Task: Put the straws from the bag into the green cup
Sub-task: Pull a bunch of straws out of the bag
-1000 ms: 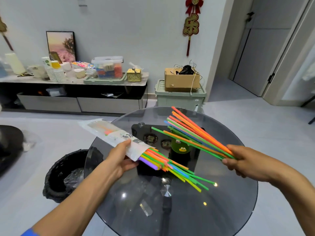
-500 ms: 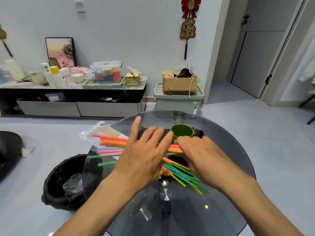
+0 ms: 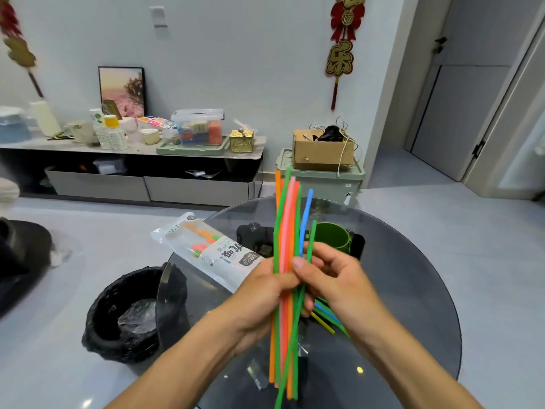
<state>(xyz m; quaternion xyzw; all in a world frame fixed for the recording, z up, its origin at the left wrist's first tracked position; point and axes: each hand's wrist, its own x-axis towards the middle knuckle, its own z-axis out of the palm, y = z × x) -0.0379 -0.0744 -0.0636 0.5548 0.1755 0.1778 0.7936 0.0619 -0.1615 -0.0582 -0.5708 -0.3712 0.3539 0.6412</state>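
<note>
Head view. Straws (image 3: 285,261): upright bundle just in front of the green cup (image 3: 332,236), pinched mid-length by left hand (image 3: 262,293) and right hand (image 3: 333,278). Likely light, slippery, bendable; best gripped mid-length. Bag (image 3: 212,249) left of cup.

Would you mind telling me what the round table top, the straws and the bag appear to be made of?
Table top: likely smoked glass; see-through, with glossy reflections.
Straws: probably plastic; bright, smooth, slightly bowed.
Bag: thin plastic film, part clear; straws show through it.
</note>
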